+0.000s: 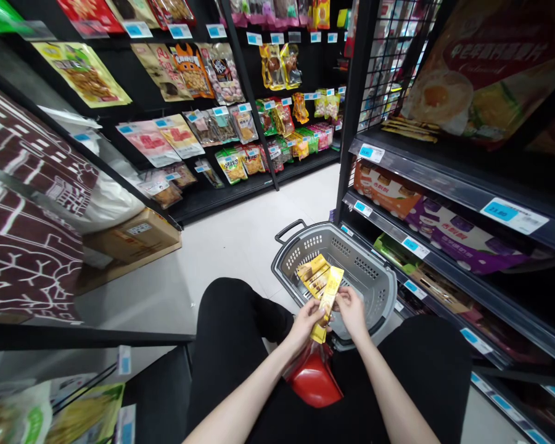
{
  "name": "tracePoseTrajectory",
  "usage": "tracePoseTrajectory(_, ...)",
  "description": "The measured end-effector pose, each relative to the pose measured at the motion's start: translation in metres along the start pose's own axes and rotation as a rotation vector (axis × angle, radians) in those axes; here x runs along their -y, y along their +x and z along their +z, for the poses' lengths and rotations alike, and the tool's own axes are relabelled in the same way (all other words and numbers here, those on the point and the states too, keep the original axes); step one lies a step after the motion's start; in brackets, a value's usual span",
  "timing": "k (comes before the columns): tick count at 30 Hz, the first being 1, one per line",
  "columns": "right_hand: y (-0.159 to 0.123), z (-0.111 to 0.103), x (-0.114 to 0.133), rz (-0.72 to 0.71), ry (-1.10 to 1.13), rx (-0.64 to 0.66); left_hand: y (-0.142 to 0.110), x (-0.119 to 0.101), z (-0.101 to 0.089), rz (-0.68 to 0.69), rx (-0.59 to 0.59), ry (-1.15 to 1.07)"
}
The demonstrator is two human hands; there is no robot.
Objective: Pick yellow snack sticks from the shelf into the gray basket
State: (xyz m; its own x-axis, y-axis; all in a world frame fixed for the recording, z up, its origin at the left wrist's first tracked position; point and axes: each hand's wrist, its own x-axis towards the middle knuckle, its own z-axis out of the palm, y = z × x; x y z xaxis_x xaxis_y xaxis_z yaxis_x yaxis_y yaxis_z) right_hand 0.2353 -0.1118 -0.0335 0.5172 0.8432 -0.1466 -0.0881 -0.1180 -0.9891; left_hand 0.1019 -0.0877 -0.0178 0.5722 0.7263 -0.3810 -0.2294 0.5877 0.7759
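Note:
Both hands hold one narrow yellow packet (328, 298) above my lap, over the near rim of a grey shopping basket (374, 290) on the floor. My left hand (308, 320) grips the packet's lower part with closed fingers. My right hand (350, 306) pinches its right edge. More yellow packets (312, 271) lie inside the basket. A red object (313, 379) rests between my knees, below the hands.
Black shelves of snack bags (231, 163) line the far side of the aisle. A shelf unit (444, 203) with blue price tags stands close on the right. A cardboard box (134, 237) sits on the floor at left. Pale floor (240, 246) lies ahead.

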Motion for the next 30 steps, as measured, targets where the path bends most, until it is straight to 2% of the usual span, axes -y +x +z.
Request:
tracePoseTrajectory(2, 0.0, 0.0, 0.003, -0.089, -0.033, -0.069, 0.002, 0.002, -0.002, 0.028, -0.017, 0.052)
tracePoseTrajectory(4, -0.002, 0.002, 0.005, -0.123, -0.008, -0.037, 0.003, 0.003, -0.003, 0.052, -0.053, 0.116)
tracePoseTrajectory(7, -0.004, 0.009, 0.005, -0.066, 0.05, 0.052, 0.003, 0.001, -0.004, 0.122, -0.128, 0.249)
tracePoseTrajectory(9, -0.003, 0.013, 0.004, -0.024, 0.1, 0.03, 0.002, -0.001, -0.003, 0.158, -0.152, 0.308)
tracePoseTrajectory(12, 0.0, 0.011, 0.007, 0.043, 0.361, -0.016, 0.002, -0.002, -0.002, 0.188, -0.156, 0.297)
tracePoseTrajectory(15, 0.004, 0.001, 0.016, 0.128, 0.655, -0.044, 0.002, -0.002, -0.002, 0.154, -0.126, 0.172)
tracePoseTrajectory(17, 0.005, -0.008, 0.023, 0.196, 0.783, -0.004, 0.003, -0.002, -0.003, 0.101, -0.094, 0.107)
tracePoseTrajectory(19, 0.006, -0.016, 0.029, 0.245, 0.892, 0.091, 0.002, -0.002, -0.003, 0.076, -0.077, 0.094)
tracePoseTrajectory(24, 0.002, -0.028, 0.039, 0.274, 1.045, 0.282, 0.0, -0.004, -0.001, 0.056, -0.08, 0.087)
tracePoseTrajectory(28, 0.0, -0.029, 0.041, 0.29, 1.032, 0.343, 0.001, -0.003, -0.001, 0.032, -0.101, 0.055)
tracePoseTrajectory(30, 0.003, -0.026, 0.037, 0.302, 0.977, 0.299, 0.001, -0.003, -0.001, 0.017, -0.089, 0.031)
